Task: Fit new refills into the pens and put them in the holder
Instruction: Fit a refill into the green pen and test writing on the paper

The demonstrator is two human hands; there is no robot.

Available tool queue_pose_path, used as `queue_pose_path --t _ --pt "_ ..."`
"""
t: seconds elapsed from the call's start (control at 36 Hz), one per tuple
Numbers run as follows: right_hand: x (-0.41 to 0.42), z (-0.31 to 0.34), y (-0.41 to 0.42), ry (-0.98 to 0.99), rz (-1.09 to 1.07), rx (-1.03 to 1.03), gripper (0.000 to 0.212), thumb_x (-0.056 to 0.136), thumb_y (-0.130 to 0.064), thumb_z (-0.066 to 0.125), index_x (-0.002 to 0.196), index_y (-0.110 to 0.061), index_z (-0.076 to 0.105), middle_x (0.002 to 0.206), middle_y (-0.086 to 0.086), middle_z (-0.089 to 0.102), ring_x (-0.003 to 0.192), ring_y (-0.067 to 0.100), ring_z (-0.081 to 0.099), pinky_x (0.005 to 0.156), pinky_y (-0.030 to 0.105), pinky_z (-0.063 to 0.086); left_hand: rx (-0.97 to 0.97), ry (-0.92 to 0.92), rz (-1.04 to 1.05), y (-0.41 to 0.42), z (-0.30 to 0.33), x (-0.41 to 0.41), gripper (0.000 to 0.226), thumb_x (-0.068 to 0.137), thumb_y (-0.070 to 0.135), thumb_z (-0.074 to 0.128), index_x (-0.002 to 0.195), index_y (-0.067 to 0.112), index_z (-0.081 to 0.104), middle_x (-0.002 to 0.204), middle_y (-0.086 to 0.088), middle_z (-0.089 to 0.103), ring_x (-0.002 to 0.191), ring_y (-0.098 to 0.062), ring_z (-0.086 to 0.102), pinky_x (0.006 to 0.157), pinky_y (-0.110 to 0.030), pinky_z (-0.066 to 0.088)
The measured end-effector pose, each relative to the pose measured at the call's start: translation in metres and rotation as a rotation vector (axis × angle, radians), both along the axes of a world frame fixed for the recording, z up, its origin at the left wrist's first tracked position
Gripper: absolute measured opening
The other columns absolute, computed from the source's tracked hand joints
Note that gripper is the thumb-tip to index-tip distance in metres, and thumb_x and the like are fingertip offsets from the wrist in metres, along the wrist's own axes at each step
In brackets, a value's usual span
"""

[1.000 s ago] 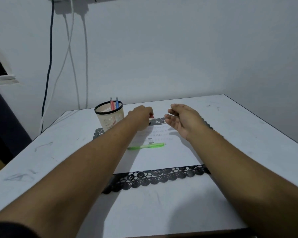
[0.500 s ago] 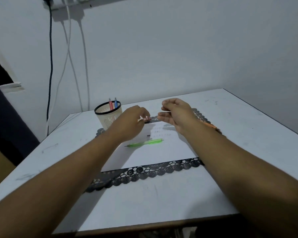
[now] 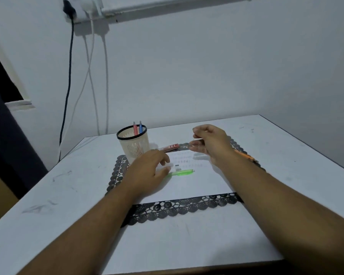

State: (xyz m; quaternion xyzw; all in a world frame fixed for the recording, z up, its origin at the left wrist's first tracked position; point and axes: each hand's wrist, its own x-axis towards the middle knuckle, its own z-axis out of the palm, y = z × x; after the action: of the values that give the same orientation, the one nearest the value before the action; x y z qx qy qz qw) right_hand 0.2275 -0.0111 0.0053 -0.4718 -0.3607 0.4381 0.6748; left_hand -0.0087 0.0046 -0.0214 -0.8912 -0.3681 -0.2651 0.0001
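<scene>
My right hand (image 3: pixel 210 142) is raised over the far side of the paper and pinches a thin refill (image 3: pixel 197 139) between its fingertips. My left hand (image 3: pixel 148 172) is low over the paper with relaxed fingers and holds nothing; its thumb is right at the near end of a green pen (image 3: pixel 184 172) lying on the paper. A red refill packet (image 3: pixel 169 147) lies behind the left hand, next to the holder. The cream mesh holder (image 3: pixel 134 144) stands at the mat's far left corner with a red pen (image 3: pixel 135 129) and a blue pen (image 3: pixel 140 128) in it.
A white paper sheet (image 3: pixel 197 187) lies on a black lace mat (image 3: pixel 179 209) on the white table (image 3: pixel 68 195). Two small grey parts (image 3: pixel 177 167) sit by the green pen. An orange pen (image 3: pixel 245 156) lies beside my right forearm. Cables (image 3: pixel 68 86) hang down the wall at left.
My left hand has let go of the red packet, which now lies on the mat, and has dropped toward the green pen. My right hand has pulled the refill clear of the packet.
</scene>
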Motion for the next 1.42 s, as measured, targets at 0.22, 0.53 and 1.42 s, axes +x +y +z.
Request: queue_pose_path --t 0.22,0.53,1.42 --pt "-0.003 -0.001 0.001 -0.126 -0.03 -0.009 0.005 0.098 -0.01 0.068 0.098 -0.007 0.072 0.092 0.012 0.064 0.069 0.028 0.069 0.062 0.037 0.062 -0.22 -0.074 -0.102 -0.001 -0.004 -0.008 0.013 0.094 0.045 0.066 0.1 0.036 0.059 0.1 0.017 0.058 0.093 -0.003 0.052 0.078 -0.029 0.049" --pt "-0.014 -0.002 -0.001 -0.205 -0.023 0.005 0.008 0.099 -0.007 0.065 0.104 -0.005 0.071 0.085 0.011 0.067 0.064 0.02 0.07 0.061 0.034 0.063 -0.227 0.007 -0.093 0.002 -0.006 -0.006 0.005 0.096 0.026 0.062 0.097 0.03 0.064 0.09 0.016 0.059 0.082 -0.003 0.054 0.069 -0.027 0.045" --pt "-0.031 0.012 -0.006 -0.084 -0.016 0.073 0.004 0.102 -0.01 0.063 0.102 -0.01 0.067 0.088 0.009 0.065 0.064 0.025 0.071 0.057 0.033 0.059 -0.343 -0.283 -0.076 -0.003 -0.003 -0.005 0.009 0.109 0.025 0.042 0.103 0.029 0.047 0.083 0.003 0.058 0.074 -0.01 0.049 0.07 -0.035 0.04"
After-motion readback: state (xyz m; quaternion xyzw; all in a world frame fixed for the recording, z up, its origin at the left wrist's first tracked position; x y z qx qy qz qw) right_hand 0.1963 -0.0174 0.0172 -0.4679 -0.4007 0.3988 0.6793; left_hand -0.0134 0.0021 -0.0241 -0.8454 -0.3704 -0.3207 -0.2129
